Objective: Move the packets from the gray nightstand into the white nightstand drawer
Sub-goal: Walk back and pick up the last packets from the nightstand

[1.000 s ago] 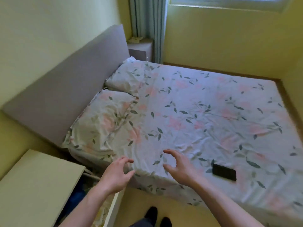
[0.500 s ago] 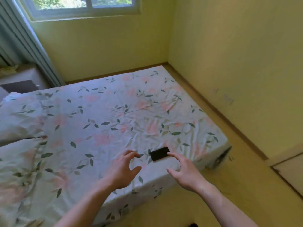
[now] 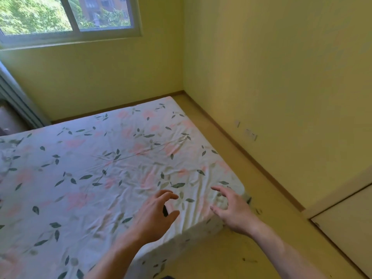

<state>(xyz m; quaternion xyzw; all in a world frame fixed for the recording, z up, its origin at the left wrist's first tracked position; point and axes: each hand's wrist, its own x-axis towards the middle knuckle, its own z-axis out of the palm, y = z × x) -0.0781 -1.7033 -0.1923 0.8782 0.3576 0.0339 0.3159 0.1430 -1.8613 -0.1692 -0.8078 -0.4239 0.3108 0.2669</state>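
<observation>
My left hand (image 3: 155, 216) hovers over the near corner of the bed (image 3: 80, 178), fingers loosely curved and holding nothing. My right hand (image 3: 231, 210) hangs just past that corner, also empty with fingers spread. A sliver of something dark shows behind my left thumb; I cannot tell what it is. No packets and no white nightstand are in view. At the far left edge, beside the curtain, a dark grey piece of furniture (image 3: 8, 123) barely shows; it may be the gray nightstand.
The bed has a floral sheet and fills the left and centre. A strip of yellow floor (image 3: 251, 188) runs along its foot beside the yellow wall. A window (image 3: 66, 15) sits at the top left. A pale door or panel (image 3: 346, 224) stands at the lower right.
The view has swung right, away from the headboard and white nightstand, toward the bed's foot and the far wall. The black phone on the sheet has gone from sight. Both hands stay empty.
</observation>
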